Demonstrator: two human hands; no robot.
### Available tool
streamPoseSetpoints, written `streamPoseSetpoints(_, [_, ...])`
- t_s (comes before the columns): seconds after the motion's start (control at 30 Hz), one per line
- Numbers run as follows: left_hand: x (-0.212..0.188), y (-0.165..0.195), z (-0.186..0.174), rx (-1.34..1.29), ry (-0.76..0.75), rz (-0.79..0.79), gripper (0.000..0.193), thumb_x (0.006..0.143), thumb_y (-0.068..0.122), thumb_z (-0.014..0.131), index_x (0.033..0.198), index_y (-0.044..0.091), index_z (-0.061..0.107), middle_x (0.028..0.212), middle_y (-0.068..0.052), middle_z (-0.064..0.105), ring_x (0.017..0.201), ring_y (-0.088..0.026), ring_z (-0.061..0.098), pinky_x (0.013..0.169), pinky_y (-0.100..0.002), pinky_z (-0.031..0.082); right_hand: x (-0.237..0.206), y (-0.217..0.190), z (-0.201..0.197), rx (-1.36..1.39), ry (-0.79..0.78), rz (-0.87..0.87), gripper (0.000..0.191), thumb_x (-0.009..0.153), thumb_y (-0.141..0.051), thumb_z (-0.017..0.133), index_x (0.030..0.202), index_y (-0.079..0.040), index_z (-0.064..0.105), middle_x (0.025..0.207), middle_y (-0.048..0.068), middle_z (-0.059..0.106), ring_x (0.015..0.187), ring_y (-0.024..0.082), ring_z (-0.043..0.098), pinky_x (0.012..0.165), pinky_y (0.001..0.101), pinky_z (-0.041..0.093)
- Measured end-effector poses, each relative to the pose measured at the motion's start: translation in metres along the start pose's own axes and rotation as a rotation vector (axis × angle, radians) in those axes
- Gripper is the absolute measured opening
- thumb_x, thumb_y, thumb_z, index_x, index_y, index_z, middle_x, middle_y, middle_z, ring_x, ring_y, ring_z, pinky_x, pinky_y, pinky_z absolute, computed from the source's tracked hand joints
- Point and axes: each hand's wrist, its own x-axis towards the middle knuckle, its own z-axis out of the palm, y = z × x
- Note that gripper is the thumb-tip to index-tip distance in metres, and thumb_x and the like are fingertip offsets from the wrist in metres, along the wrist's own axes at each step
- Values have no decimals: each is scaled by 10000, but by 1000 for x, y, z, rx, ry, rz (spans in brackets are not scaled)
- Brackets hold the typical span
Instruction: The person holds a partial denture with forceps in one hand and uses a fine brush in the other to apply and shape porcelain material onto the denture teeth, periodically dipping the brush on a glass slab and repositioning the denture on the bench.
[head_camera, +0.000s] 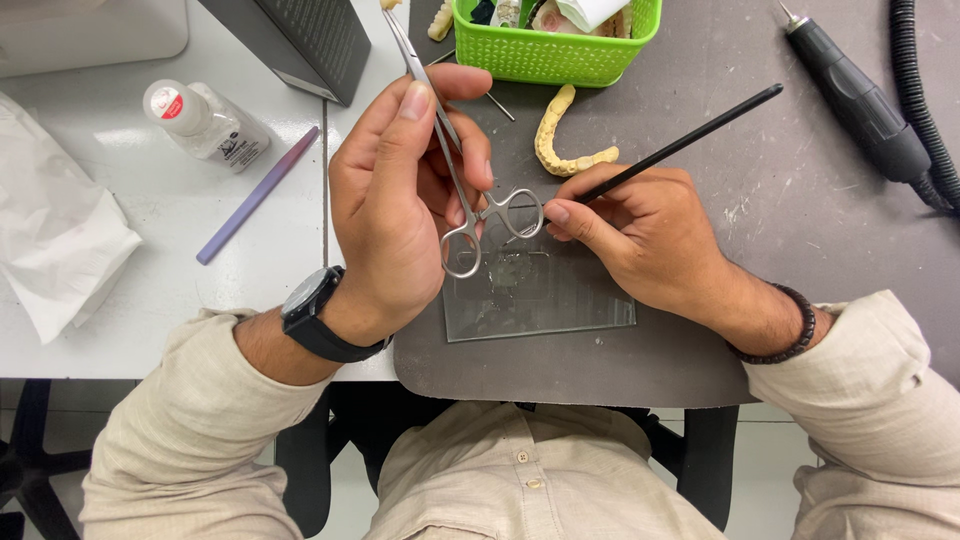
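My left hand (395, 200) holds a pair of steel forceps (462, 205) by the shanks, ring handles hanging down toward me and the tips pointing away past the green basket. My right hand (650, 235) grips a thin black brush (680, 145) like a pen, its handle slanting up to the right and its tip hidden near the forceps rings. Both hands hover over a clear glass slab (560, 295) lying on a grey mat (800, 200). A yellowish dental arch cast (560, 135) lies just beyond my hands.
A green plastic basket (560, 50) with small items stands at the back. A black handpiece with a ribbed hose (860, 95) lies at right. On the white table at left are a small clear bottle (205, 120), a purple stick (255, 195), crumpled tissue (55, 225) and a dark box (300, 40).
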Motion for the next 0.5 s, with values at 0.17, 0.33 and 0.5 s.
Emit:
streamPoseSetpoints(0.17, [-1, 0, 0, 4, 8, 7, 394, 1198, 272, 373, 1276, -28, 616, 777, -63, 637, 562, -59, 505, 491, -200, 423, 1, -1, -1, -47, -12, -38, 198, 992, -130, 699, 930, 52, 744, 925, 74, 768, 727, 113, 747, 603, 239, 588])
streamPoseSetpoints(0.33, [-1, 0, 0, 1, -1, 13, 394, 1200, 273, 372, 1274, -28, 615, 776, -63, 636, 561, -63, 510, 491, -204, 432, -1, -3, 0, -63, -18, -42, 190, 987, -131, 712, 940, 50, 745, 870, 76, 768, 704, 116, 735, 596, 246, 570])
streamPoseSetpoints(0.5, [-1, 0, 0, 18, 2, 10, 397, 1200, 276, 370, 1272, -28, 616, 772, -62, 637, 555, -59, 504, 487, -202, 426, 0, -3, -2, -62, -6, -70, 174, 990, -127, 716, 940, 36, 749, 919, 76, 774, 713, 106, 732, 602, 238, 570])
